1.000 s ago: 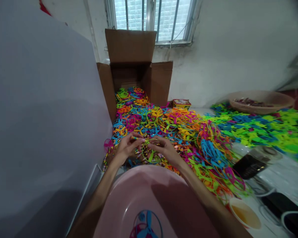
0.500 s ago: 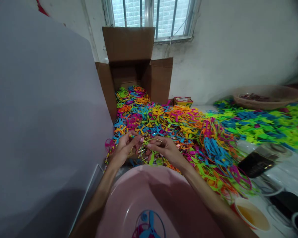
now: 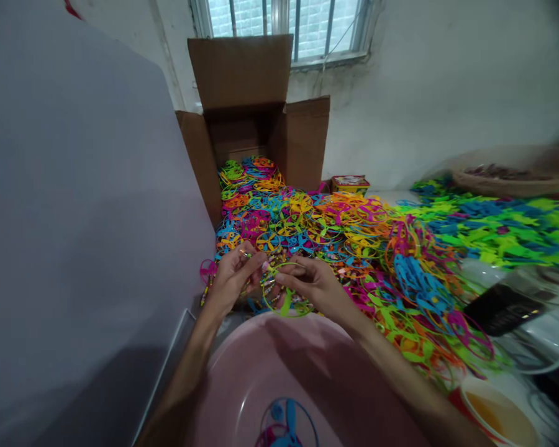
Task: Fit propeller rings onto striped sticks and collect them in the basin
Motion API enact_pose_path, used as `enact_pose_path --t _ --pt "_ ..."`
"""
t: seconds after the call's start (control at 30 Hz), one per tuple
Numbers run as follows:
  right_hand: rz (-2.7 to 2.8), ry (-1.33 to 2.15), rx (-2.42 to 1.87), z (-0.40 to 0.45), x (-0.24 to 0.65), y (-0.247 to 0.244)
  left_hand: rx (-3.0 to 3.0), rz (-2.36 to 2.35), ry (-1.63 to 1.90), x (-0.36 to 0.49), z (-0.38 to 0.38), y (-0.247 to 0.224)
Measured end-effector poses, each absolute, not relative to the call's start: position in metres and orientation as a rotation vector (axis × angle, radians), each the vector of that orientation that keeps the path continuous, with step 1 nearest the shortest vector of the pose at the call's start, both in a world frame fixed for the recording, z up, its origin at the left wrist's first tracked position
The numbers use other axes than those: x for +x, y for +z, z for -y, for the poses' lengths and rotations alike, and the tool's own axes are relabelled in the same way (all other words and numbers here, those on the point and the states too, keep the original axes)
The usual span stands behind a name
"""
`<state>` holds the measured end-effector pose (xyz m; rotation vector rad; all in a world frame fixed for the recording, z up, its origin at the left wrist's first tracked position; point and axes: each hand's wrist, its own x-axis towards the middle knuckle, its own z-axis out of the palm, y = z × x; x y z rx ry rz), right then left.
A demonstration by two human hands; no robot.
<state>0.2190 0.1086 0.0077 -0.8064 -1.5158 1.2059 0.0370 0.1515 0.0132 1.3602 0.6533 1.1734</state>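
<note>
My right hand (image 3: pixel 313 280) pinches a yellow-green ringed propeller (image 3: pixel 286 304) by its edge, over the far rim of a pink tub (image 3: pixel 246 344). My left hand (image 3: pixel 235 276) is closed on a small thin stick-like piece with a pink end (image 3: pixel 265 266). That pink end is close to the propeller's middle; whether they touch I cannot tell. Inside the tub lie a blue ringed propeller (image 3: pixel 290 417) and a magenta one. Just beyond my hands spreads a heap of multicoloured ringed propellers (image 3: pixel 302 223), with small beaded-looking pieces among them.
An open cardboard box (image 3: pixel 307 136) spills propellers at the back. Pale grey panel (image 3: pixel 88 205) stands at the left. To the right are green and blue flat pieces (image 3: pixel 507 226), a shallow basin (image 3: pixel 517 183), a dark-labelled container (image 3: pixel 503 310) and a cup of amber liquid (image 3: pixel 498 416).
The view has shifted slightly, so the surroundings sit a little differently. Both hands keep their grips close together, and the green propeller hangs slightly lower over the tub rim.
</note>
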Motion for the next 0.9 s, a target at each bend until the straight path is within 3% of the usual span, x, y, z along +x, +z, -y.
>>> enact_pose_path --t 0.3,0.53,0.9 --pt "1.496 1.116 -0.804 -0.104 0.209 0.008 1.337 -0.679 1.277 0.042 -0.151 0.012" --pt "1.552 0.807 -0.879 -0.096 0.203 0.004 1.275 -0.653 1.257 0.044 -0.149 0.015" --pt "1.511 0.821 -0.882 -0.092 0.199 0.004 1.462 -0.705 1.223 0.046 -0.148 0.013"
